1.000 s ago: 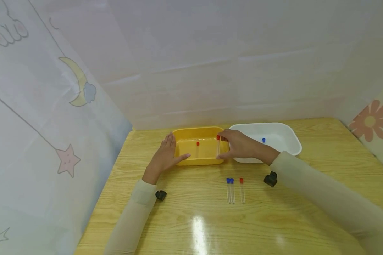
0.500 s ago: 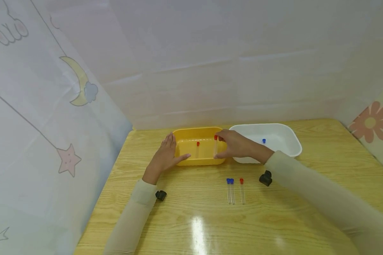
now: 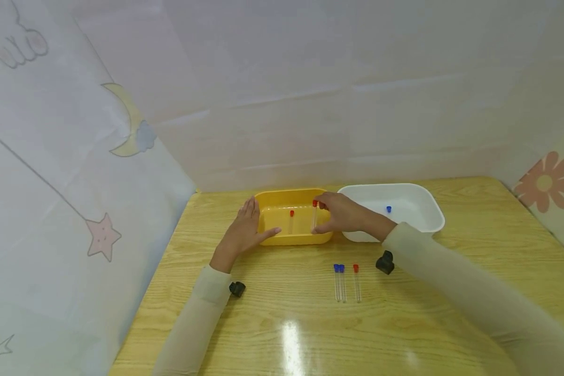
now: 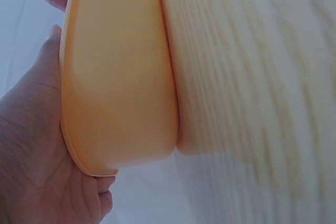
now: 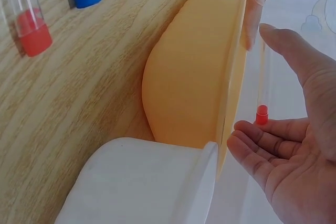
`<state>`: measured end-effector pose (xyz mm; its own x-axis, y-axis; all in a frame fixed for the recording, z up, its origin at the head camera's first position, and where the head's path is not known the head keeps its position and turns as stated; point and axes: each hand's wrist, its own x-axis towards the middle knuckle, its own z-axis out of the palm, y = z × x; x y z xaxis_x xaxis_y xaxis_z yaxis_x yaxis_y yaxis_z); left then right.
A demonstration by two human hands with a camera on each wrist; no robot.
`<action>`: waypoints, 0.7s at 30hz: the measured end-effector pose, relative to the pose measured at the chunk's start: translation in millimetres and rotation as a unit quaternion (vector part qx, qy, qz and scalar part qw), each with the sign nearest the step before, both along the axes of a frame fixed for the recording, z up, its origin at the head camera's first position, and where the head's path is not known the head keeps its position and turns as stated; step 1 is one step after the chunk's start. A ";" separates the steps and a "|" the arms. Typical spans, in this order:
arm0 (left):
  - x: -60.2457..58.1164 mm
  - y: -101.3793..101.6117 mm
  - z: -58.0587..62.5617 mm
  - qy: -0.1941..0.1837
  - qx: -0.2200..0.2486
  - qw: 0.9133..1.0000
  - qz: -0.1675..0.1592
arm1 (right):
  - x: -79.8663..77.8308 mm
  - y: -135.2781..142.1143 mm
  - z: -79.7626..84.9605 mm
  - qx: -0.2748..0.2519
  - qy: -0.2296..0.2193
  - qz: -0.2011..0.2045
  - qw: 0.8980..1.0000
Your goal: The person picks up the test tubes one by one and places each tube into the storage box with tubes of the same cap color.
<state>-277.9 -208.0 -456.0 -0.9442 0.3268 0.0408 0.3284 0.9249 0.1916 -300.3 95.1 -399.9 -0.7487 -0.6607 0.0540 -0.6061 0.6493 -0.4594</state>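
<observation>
Right hand [image 3: 342, 211]: thumb and fingertips well parted, pinching the held tube [image 5: 261, 87] end to end, thumb at its clear end, a fingertip at its red cap [image 5: 262, 115]. My other fingers there are loosely bent. The tube hangs over the right part of the yellow tray [image 3: 301, 239], directly below these fingertips.

Just left of them, inside the tray: a second red-capped tube [image 3: 291, 222], lying parallel to mine. Left hand [image 3: 242, 230]: fingers straight along the tray's left side, thumb spread out over its near rim; they rest against it, nothing pinched.

Right of the right fingers, partly under that wrist: white tray [image 3: 418, 201], a blue cap [image 3: 388, 209] showing inside. Toward me from those fingers, on the wooden table [image 3: 404, 324]: two blue-capped tubes [image 3: 337, 284] side by side, another red-capped one [image 3: 357, 284] just right. Well beyond my fingertips: pale wall covering [image 3: 282, 130].
</observation>
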 end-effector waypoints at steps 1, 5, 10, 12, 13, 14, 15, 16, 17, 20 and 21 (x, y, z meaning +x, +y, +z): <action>0.1 0.0 0.4 -0.001 0.000 1.000 0.000 | -0.4 -0.6 0.1 0.001 -0.002 -0.002 1.000; 0.4 0.1 1.5 -0.002 0.000 1.000 -0.002 | -2.4 -3.0 -1.0 -0.003 -0.010 -0.006 1.000; 0.9 0.5 0.7 -0.006 0.002 1.000 -0.002 | -6.8 -7.1 -5.8 0.004 -0.009 -0.008 1.000; 1.1 0.8 0.5 -0.007 0.003 1.000 -0.001 | -8.2 -8.6 -7.6 0.005 -0.009 -0.010 1.000; 1.2 0.8 0.6 -0.007 0.004 1.000 -0.001 | -8.9 -9.4 -8.3 0.005 -0.009 -0.011 1.000; 1.2 0.9 0.8 -0.006 0.005 1.000 -0.001 | -9.7 -10.2 -8.9 0.006 -0.009 -0.012 1.000; 1.2 1.1 1.1 -0.006 0.006 1.000 0.000 | -10.4 -11.1 -9.5 0.005 -0.009 -0.013 1.000; 1.1 1.1 1.3 -0.006 0.007 1.000 0.000 | -11.2 -11.8 -10.0 0.006 -0.010 -0.014 1.000; 1.0 1.1 1.7 -0.006 0.009 1.000 -0.001 | -12.1 -12.5 -10.6 0.009 -0.009 -0.014 1.000; 0.9 1.8 2.6 -0.007 0.015 1.000 -0.002 | -14.4 -14.1 -12.2 0.011 -0.009 -0.013 1.000; 0.8 2.1 2.7 -0.008 0.016 1.000 -0.001 | -15.0 -14.4 -12.6 0.012 -0.008 -0.012 1.000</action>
